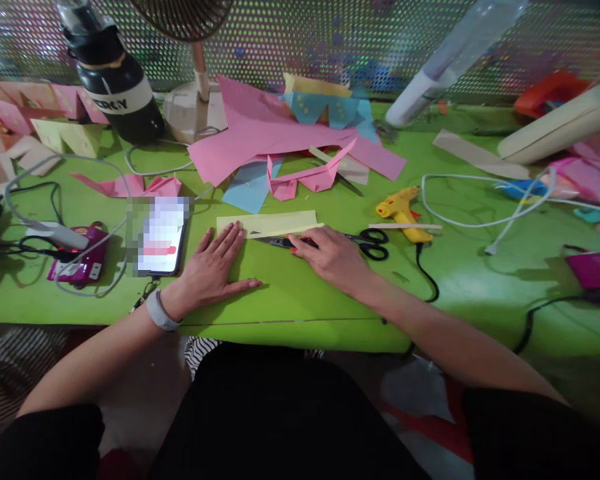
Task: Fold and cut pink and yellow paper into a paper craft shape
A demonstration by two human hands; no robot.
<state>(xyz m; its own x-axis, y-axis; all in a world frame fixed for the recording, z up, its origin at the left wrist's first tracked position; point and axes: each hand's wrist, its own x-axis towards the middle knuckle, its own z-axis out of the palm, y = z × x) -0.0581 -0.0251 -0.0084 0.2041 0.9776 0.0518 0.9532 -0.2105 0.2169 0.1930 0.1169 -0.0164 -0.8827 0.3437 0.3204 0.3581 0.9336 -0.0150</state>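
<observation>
My left hand [213, 263] lies flat with fingers spread, its fingertips on the left end of a pale yellow paper strip [280, 221]. The strip's near edge looks folded up. Black-handled scissors [275, 242] lie along that edge, blades to the left and finger loops to the right. My right hand [330, 257] is curled around the middle of the scissors, thumb and forefinger pinched at the blades beside the paper. The palm hides the scissors' pivot.
A phone [160, 237] lies left of my left hand. To the right are a yellow glue gun [405, 213] and a thin strip [420, 227]. Pink paper [275, 130], a black bottle [120, 93] and a fan base [180, 110] stand behind. Cables surround a purple power strip [87, 257].
</observation>
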